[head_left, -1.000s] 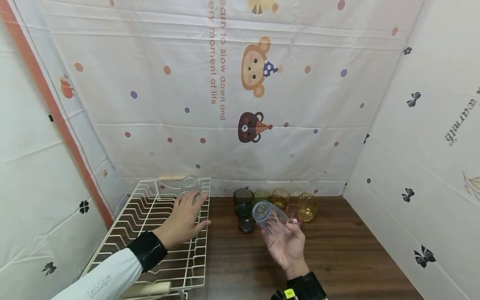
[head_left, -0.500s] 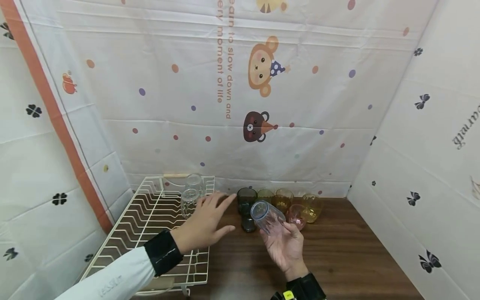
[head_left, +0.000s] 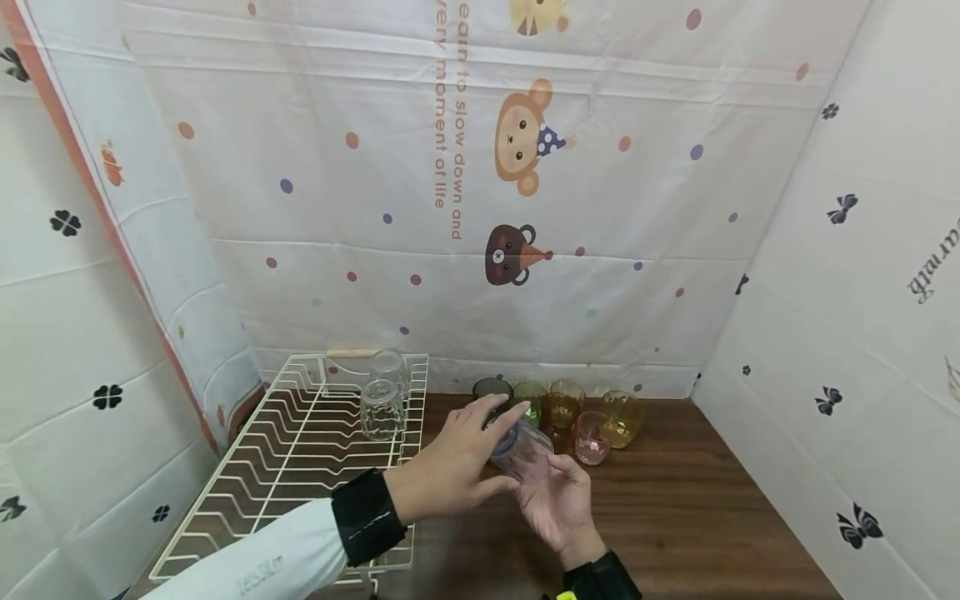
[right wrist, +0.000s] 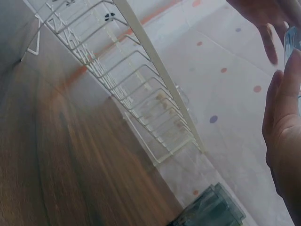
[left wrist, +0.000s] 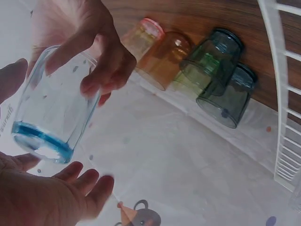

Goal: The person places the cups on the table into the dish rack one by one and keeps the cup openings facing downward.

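Note:
My right hand (head_left: 558, 504) grips a clear drinking glass with a blue base (left wrist: 56, 103). The glass is tilted, base toward my left hand. My left hand (head_left: 457, 462) reaches across with its fingers spread around the base end; in the left wrist view, the left fingers (left wrist: 87, 181) show a gap below the blue base. In the head view the left hand hides part of the glass and most of the dark glasses behind it. Two clear glasses stand on the white wire rack, the nearer glass (head_left: 382, 410) in front of the other.
The white wire rack (head_left: 279, 442) stands at left on the wooden table (head_left: 675, 517). Behind my hands are a green glass (head_left: 531, 400), an amber glass (head_left: 566, 404), a yellow glass (head_left: 621, 417), a pink glass (head_left: 592, 439) and dark glasses (left wrist: 230, 96). Patterned cloth hangs around.
My left hand has moved right, from over a clear glass on the rack to the glass in my right hand. The right hand keeps its grip and has shifted slightly left.

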Motion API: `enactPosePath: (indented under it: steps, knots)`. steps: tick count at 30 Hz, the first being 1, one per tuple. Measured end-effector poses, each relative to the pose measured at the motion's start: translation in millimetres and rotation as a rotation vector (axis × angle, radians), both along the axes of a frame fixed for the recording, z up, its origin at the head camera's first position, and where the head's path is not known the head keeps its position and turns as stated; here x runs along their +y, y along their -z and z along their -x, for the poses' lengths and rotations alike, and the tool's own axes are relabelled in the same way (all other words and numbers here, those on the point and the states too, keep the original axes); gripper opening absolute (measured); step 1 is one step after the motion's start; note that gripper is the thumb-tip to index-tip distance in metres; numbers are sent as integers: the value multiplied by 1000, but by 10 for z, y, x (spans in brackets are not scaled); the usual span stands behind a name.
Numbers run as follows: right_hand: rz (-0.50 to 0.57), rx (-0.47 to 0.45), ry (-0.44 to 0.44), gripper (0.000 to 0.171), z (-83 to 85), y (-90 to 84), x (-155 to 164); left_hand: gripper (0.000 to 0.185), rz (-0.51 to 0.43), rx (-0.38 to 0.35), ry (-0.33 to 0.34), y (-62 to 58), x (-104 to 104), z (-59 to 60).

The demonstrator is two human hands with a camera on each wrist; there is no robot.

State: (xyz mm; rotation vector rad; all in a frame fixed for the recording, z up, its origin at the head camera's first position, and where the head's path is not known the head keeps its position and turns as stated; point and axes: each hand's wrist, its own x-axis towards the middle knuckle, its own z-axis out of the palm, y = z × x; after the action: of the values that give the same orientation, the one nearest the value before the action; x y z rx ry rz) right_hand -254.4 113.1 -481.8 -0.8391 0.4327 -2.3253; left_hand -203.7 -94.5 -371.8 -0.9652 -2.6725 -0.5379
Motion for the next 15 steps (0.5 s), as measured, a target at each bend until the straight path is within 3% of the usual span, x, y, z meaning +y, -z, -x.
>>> enactPosePath:
  steps: [6, 15]
  knots:
    - [29, 32, -34, 51, -50, -22, -52, 96, -31, -32, 33, 30, 60, -17]
    - [26, -5, -43, 47, -82, -32, -61, 83, -40, -63, 70, 28, 72, -31]
